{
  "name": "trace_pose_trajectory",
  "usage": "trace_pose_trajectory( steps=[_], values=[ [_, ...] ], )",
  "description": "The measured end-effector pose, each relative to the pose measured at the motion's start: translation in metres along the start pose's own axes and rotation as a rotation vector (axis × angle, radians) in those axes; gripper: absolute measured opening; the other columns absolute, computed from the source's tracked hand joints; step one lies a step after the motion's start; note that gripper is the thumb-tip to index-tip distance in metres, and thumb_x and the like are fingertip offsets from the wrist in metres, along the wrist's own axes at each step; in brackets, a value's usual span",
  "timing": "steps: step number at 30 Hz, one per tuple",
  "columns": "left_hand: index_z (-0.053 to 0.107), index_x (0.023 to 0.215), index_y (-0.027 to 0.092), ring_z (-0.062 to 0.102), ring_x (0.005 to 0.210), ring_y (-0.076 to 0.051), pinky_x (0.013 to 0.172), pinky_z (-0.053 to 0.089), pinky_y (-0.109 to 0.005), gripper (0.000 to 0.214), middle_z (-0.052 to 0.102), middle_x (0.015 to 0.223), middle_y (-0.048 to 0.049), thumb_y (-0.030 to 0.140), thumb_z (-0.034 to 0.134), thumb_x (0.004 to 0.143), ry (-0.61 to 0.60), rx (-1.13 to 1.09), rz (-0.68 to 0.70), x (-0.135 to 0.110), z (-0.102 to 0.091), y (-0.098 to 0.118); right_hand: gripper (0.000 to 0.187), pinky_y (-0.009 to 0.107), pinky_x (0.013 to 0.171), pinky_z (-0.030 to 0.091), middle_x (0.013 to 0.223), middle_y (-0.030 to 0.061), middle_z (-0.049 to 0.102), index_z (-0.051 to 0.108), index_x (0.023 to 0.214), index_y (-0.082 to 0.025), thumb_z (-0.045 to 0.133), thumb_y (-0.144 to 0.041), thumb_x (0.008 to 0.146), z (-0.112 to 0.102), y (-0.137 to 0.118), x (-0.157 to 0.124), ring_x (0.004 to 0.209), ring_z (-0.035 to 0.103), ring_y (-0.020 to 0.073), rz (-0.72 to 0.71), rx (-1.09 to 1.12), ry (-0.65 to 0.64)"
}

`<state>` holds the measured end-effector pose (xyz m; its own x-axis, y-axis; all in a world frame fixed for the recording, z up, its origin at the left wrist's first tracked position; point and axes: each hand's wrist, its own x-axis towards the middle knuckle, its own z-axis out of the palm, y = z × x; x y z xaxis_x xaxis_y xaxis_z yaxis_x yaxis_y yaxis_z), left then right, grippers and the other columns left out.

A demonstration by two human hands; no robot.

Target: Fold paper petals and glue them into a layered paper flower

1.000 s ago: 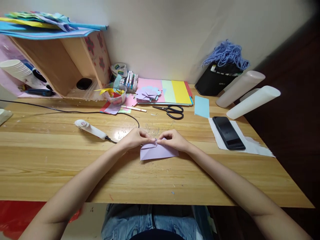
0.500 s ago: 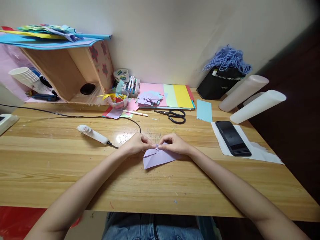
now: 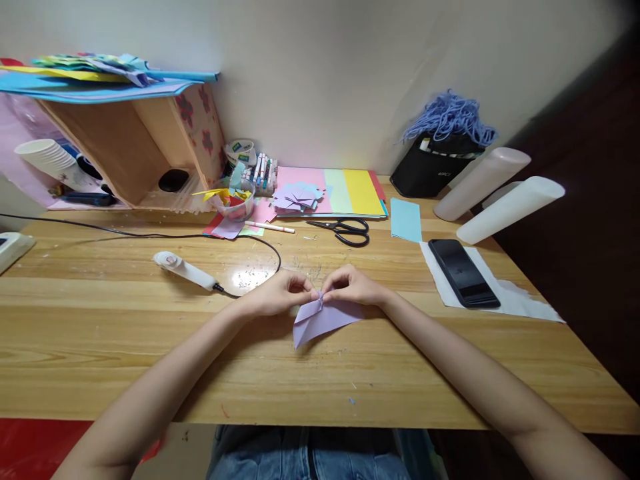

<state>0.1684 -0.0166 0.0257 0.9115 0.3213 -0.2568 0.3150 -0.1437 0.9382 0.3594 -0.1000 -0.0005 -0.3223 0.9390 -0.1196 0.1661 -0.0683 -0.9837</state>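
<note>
A folded piece of purple paper (image 3: 327, 320) is held just over the wooden table, its near corner pointing down towards me. My left hand (image 3: 280, 292) pinches its upper edge between thumb and index finger. Close beside it, my right hand (image 3: 353, 287) pinches the same edge from the other side, the fingertips of both hands almost meeting at a small creased fold. The far side of the paper is hidden behind my fingers.
Black-handled scissors (image 3: 350, 230) lie beyond my hands. A white corded tool (image 3: 185, 270) rests to the left, its cable crossing the table (image 3: 240, 380). On the right are a phone (image 3: 463, 273) and blue paper (image 3: 406, 220). Purple cut-outs (image 3: 299, 197) sit on coloured sheets (image 3: 360, 190).
The purple paper has shifted slightly right and towards me and is tilted more. Both hands keep their pinch on it, with the left fingertips moved a little right.
</note>
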Motion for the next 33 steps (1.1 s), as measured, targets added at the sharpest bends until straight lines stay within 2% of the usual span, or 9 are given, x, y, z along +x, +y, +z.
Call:
trace_pose_trajectory(
  steps=[4,7,12,15,17,20,24,33],
  values=[
    [0.063,0.079,0.014,0.054,0.069,-0.014,0.061,0.04,-0.023,0.031,0.063,0.075,-0.0051,0.042,0.05,0.077,0.036,0.199,0.088,-0.002,-0.003,0.002,0.022,0.023,0.059,0.043,0.07,0.0033,0.066,0.069,0.075,-0.015,0.068,-0.034,0.066,-0.001,0.0,0.001,0.065,0.058,0.013,0.01,-0.016,-0.003],
    [0.065,0.078,0.014,0.053,0.067,-0.014,0.059,0.038,-0.023,0.032,0.063,0.072,-0.0045,0.043,0.049,0.077,0.082,0.297,0.092,-0.001,-0.007,0.001,0.025,0.023,0.059,0.043,0.072,0.0035,0.066,0.069,0.076,-0.015,0.067,-0.037,0.066,0.002,0.001,0.004,0.067,0.057,0.0136,0.016,-0.077,0.033],
    [0.065,0.07,0.012,0.047,0.055,-0.011,0.049,0.031,-0.021,0.041,0.057,0.059,-0.0004,0.049,0.048,0.075,0.182,0.219,-0.022,0.0,-0.011,0.0,0.025,0.023,0.056,0.041,0.072,0.004,0.065,0.066,0.072,-0.014,0.063,-0.039,0.069,0.011,0.003,0.008,0.065,0.055,0.0133,-0.001,-0.185,0.251],
    [0.067,0.075,0.013,0.049,0.057,-0.012,0.049,0.03,-0.021,0.04,0.06,0.062,-0.0003,0.05,0.053,0.071,0.226,0.174,-0.06,0.0,-0.008,-0.001,0.024,0.022,0.053,0.038,0.069,0.0033,0.064,0.064,0.069,-0.014,0.062,-0.038,0.07,0.016,0.004,0.009,0.061,0.054,0.012,0.0,-0.216,0.359],
    [0.068,0.079,0.014,0.052,0.063,-0.014,0.052,0.033,-0.022,0.036,0.063,0.07,-0.0017,0.047,0.059,0.066,0.314,0.171,-0.064,0.001,-0.005,-0.002,0.023,0.021,0.053,0.039,0.069,0.003,0.063,0.062,0.068,-0.014,0.061,-0.038,0.071,0.018,0.003,0.009,0.062,0.053,0.0119,-0.01,-0.196,0.367],
    [0.067,0.075,0.014,0.054,0.066,-0.015,0.055,0.035,-0.022,0.031,0.064,0.071,-0.0028,0.042,0.061,0.066,0.419,0.193,-0.064,0.002,0.002,-0.004,0.023,0.021,0.054,0.04,0.07,0.0029,0.061,0.061,0.071,-0.014,0.06,-0.037,0.072,0.019,0.003,0.008,0.063,0.054,0.0119,-0.044,-0.117,0.351],
    [0.067,0.071,0.014,0.054,0.065,-0.014,0.056,0.036,-0.022,0.025,0.064,0.069,-0.0022,0.038,0.059,0.068,0.383,0.159,-0.028,0.003,0.006,-0.004,0.02,0.022,0.055,0.041,0.074,0.0033,0.061,0.061,0.076,-0.015,0.061,-0.035,0.072,0.021,0.004,0.008,0.064,0.054,0.0117,-0.079,-0.09,0.376],
    [0.066,0.067,0.013,0.051,0.06,-0.013,0.054,0.034,-0.022,0.026,0.062,0.065,-0.0022,0.038,0.06,0.067,0.299,0.062,-0.019,0.003,0.007,-0.001,0.02,0.021,0.051,0.039,0.061,0.0005,0.056,0.059,0.065,-0.013,0.061,-0.032,0.072,0.017,0.004,0.007,0.055,0.05,0.0096,-0.074,0.021,0.335]
  ],
)
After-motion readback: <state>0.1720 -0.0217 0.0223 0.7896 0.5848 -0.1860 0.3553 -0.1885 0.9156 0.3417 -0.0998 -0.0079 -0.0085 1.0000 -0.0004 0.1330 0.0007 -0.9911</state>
